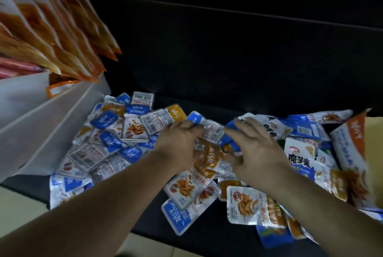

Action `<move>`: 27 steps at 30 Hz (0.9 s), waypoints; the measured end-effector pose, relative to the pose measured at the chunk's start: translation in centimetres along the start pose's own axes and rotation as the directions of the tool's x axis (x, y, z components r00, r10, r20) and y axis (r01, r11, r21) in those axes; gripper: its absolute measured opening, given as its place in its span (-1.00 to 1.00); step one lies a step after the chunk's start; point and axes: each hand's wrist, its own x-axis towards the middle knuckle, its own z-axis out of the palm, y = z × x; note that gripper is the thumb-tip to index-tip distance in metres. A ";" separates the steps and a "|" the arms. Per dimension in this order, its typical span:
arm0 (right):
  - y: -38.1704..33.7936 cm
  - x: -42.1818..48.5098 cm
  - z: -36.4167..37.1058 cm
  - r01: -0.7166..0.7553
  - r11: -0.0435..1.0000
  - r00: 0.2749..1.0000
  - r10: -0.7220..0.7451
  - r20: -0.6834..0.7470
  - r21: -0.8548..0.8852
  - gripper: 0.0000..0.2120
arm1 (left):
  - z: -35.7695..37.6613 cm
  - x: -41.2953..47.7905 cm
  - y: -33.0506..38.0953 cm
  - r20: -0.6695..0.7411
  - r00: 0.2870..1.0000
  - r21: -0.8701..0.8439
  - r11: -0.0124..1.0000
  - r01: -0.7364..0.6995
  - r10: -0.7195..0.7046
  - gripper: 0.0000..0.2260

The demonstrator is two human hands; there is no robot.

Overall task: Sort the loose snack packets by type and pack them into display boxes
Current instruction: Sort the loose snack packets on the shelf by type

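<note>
nearest the camera, two bare forearms were seen stretched in over a dark tabletop (217, 240). just past its near edge, a blue-topped packet (176, 217) and an orange-labelled packet (255, 207) were laid at the front of a loose pile of snack packets (107, 144), which was spread across the tabletop from left to right.

in the middle of the pile, the left hand (178, 140) was held with its fingers curled together and clamped on a blue-edged packet (196, 118), though the grip was blurred. the right hand (257, 148) was placed just beside it, its fingers spread apart and only lightly bent over the packets beneath.

to the right, a larger white bag (298, 157) printed with dark characters was lodged among the small packets, and a tall orange-topped bag (350, 153) was propped at the pile's right edge.

at the left, white display boxes (41, 124) were set against the pile. long orange packets (58, 28) were packed upright in them, with pink packets (14, 68) beside these at the frame's edge. the far side was taken up by a dark backdrop.
</note>
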 end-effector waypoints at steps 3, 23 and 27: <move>0.1 0.7 1.0 -0.019 0.997 0.996 0.025 0.089 -0.070 -0.32 | 2.1 -1.8 0.3 -0.167 0.986 0.019 1.000 -0.002 0.005 -0.43; -1.5 -0.2 3.0 -0.022 0.999 0.999 0.023 0.040 -0.035 -0.31 | 1.8 -4.7 -0.5 0.101 0.935 -0.416 0.840 0.349 -0.339 -0.48; -1.9 0.3 2.1 -0.114 0.993 0.992 0.114 0.051 -0.007 -0.46 | 1.5 -5.1 -0.5 0.151 0.930 -0.375 0.851 0.368 -0.336 -0.54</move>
